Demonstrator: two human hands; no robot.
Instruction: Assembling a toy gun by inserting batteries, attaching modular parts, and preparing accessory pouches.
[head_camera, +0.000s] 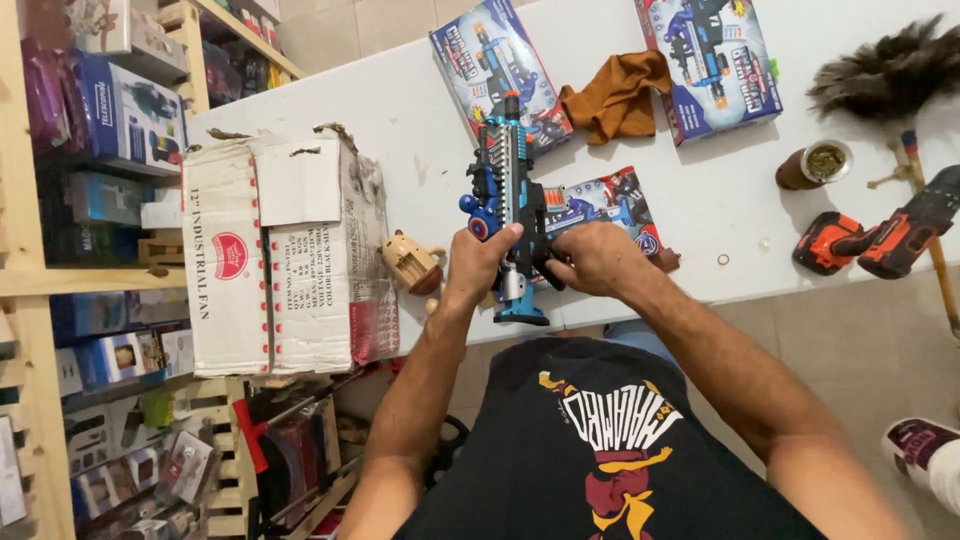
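Both hands are closed on a blue and black toy gun (510, 205), which is held upright above the near edge of the white tabletop (420, 110): the left hand (478, 262) grips its left side and the right hand (593, 258) grips its right side. Behind the toy gun lies an opened toy box (605, 205), and to its left stand a small wooden figure (410, 262) and a worn cardboard carton (285, 255).

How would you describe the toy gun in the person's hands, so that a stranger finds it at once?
Start at the white table and go to its near edge, where both hands meet. The toy gun stands upright between the left hand and right hand. Unlike the boxed ones nearby, it is unpacked, blue and black.
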